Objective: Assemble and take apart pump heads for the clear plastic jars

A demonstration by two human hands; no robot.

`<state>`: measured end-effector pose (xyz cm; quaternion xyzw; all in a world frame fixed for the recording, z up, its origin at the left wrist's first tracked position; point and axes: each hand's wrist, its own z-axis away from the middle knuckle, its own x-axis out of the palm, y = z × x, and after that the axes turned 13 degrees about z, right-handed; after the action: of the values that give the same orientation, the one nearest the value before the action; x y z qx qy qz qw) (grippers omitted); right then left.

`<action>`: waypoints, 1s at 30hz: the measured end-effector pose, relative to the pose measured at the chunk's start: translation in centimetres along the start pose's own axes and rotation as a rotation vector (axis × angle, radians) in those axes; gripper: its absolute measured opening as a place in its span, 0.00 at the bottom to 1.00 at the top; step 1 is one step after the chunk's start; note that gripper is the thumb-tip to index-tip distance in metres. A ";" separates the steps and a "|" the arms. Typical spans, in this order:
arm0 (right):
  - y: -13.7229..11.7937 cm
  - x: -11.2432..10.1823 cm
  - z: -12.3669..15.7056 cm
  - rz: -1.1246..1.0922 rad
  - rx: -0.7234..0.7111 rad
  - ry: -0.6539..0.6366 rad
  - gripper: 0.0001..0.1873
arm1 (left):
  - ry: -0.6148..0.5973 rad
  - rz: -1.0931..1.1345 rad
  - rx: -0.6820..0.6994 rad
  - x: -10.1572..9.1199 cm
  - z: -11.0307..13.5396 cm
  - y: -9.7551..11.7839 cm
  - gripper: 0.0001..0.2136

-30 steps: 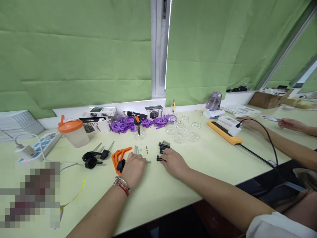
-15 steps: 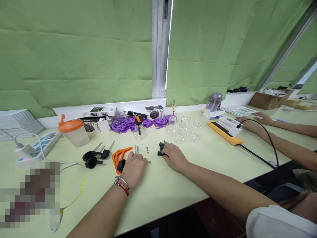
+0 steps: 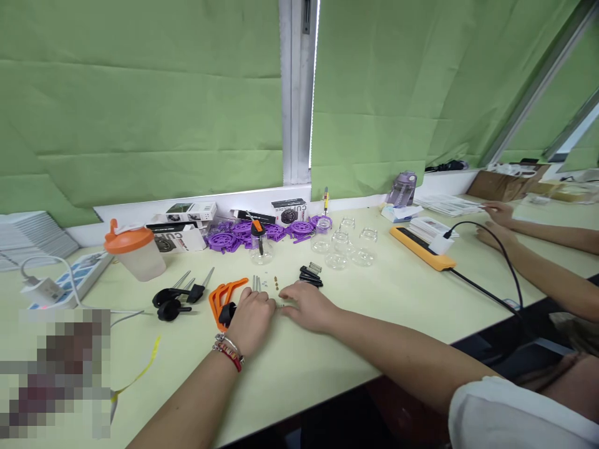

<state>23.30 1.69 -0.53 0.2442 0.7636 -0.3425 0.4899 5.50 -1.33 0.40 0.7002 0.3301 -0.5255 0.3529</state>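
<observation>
We have the spring (image 3: 280, 306) lying on the bench (image 3: 397, 293) between the two hands, just beside the left fingers. Our right hand (image 3: 309, 307) is open, thumb and fingers parted and aimed at the spring; we cannot tell whether the tips touch it. Our left hand (image 3: 254, 319) rests low with the fingers curled; what is under them is hidden, so we cannot tell whether it grips anything. The black part (image 3: 228, 313) shows beside it, near the orange handles (image 3: 224, 289). For a sound pickup, we should pinch the spring lightly across its coils, since a hard squeeze at one end may make it roll or jump. We should lift straight up, clear of the metal pins (image 3: 256, 284) and the brass pieces (image 3: 276, 284), which look easy to scatter. The black tubes (image 3: 311, 276) and more springs (image 3: 315, 267) lie just beyond the right hand; we should hold that wrist low and steady, and leave the left hand as a stop.
</observation>
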 end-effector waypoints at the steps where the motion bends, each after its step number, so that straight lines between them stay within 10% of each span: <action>1: -0.7 0.1 -0.4 -0.021 0.020 -0.052 0.15 | -0.003 0.017 0.002 -0.1 0.0 0.0 0.12; 8: -1.1 0.1 -3.2 -0.118 0.138 -0.183 0.14 | 0.034 0.078 -0.028 -0.5 0.1 0.3 0.15; 17: 6.8 -2.7 -6.9 -0.581 0.699 -0.035 0.11 | 0.140 0.053 -0.034 -1.3 0.3 -0.1 0.20; 30: 10.1 -0.2 -7.1 -0.628 0.707 0.072 0.16 | 0.120 0.078 -0.022 -0.9 0.3 -0.3 0.22</action>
<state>26.38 13.59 -1.22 0.1650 0.6536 -0.7042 0.2227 4.88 -1.47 1.22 0.7389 0.3288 -0.4647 0.3605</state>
